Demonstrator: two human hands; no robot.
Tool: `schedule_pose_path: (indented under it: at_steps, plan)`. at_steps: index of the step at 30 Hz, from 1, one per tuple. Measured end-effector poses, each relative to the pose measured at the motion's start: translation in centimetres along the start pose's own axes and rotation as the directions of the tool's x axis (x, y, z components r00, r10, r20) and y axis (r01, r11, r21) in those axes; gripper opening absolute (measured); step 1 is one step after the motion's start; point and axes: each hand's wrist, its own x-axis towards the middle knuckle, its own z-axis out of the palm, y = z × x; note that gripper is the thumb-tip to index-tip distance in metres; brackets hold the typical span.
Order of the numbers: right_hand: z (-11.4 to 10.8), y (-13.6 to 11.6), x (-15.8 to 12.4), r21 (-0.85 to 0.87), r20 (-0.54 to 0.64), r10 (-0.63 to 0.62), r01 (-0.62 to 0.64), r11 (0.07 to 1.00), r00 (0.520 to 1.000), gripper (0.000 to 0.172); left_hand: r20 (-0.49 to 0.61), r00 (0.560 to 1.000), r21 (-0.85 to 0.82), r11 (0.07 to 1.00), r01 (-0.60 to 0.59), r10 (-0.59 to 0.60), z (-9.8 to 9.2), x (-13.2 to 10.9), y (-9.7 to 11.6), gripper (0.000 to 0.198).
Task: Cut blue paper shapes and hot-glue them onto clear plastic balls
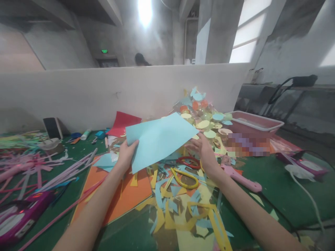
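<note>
Nearest the lens: two bare forearms angling in from the bottom edge, over a green tabletop (117, 235) strewn with yellow and blue paper offcuts (160, 220). Left hand (127, 153) clamped on a pale blue sheet (159, 141) at its left side, thumb on the upper face, fingers mostly hidden behind. Right hand (208, 155) at the sheet's right corner, fingers partly spread; cannot tell whether they pinch the edge or merely meet it. Sheet held above the table, tilted, between the hands. Under and beside the left forearm, an orange sheet (125, 204) lies flat. Between the forearms, among the scraps, a yellow handle loop (188, 187), with a red one just beyond. Pink glue gun (242, 178) right of the right wrist, its dark cord trailing toward the lower right. Past the right hand, a heap of paper discs (203, 124) in pale yellow, green and blue (some clear rounded pieces mixed in), then a pink tub (258, 122) with a white rim. Far left: pink and lilac strips, a purple device (23, 218) at the near corner. Red sheet (123, 122) by the white partition (91, 96).
</note>
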Motion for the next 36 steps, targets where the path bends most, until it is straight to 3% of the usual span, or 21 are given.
schedule_pose_path:
  at_steps: [2,7,11,13,17,18,20,24,30,36]
  plan:
    - [-0.1,0.1,-0.2,-0.004,0.02,-0.046,0.046,0.999,0.999,0.054,0.0,1.0,-0.006,1.0,0.021,-0.021,-0.6,0.4,0.5,0.043]
    - [0.1,1.0,-0.5,-0.217,0.034,-0.187,0.19,0.958,0.982,0.078,0.026,0.999,0.034,0.998,0.045,-0.046,-1.7,0.4,2.8,0.037]
    - [-0.3,1.2,-0.3,-0.388,0.082,-0.29,0.298,0.872,0.954,0.079,0.045,0.999,0.171,0.985,0.005,-0.013,-2.4,0.1,4.1,0.034]
    - [-0.6,1.1,-0.2,-0.576,0.178,-0.334,0.373,0.728,0.926,0.068,0.049,0.999,0.22,0.976,0.006,-0.017,-2.6,0.0,4.2,0.035]
    - [-1.0,0.7,-0.2,-0.795,0.454,-0.348,0.549,0.257,0.82,0.054,0.0,0.999,0.103,0.994,0.031,-0.032,-3.4,0.5,3.9,0.034]
    - [-1.1,0.7,-0.2,-0.799,0.496,-0.345,0.574,0.18,0.797,0.054,-0.021,0.999,0.044,0.998,0.039,-0.038,-3.6,0.8,3.8,0.035]
    - [-1.1,0.6,-0.3,-0.791,0.531,-0.362,0.601,0.112,0.766,0.055,-0.07,0.996,-0.067,0.997,0.05,-0.054,-4.2,1.4,3.5,0.037]
    - [-1.1,0.7,-0.4,-0.793,0.482,-0.447,0.592,0.142,0.753,0.059,-0.099,0.992,-0.221,0.974,0.054,-0.078,-4.6,1.9,3.0,0.038]
    - [-1.1,1.7,-0.1,-0.814,0.496,-0.349,0.566,0.131,0.795,0.047,-0.136,0.983,-0.242,0.966,0.089,-0.124,-3.6,0.6,2.5,0.04]
    - [-0.9,1.9,-0.2,-0.798,0.425,-0.411,0.548,0.25,0.807,0.046,-0.104,0.981,-0.379,0.919,0.111,-0.162,-3.9,0.2,2.7,0.039]
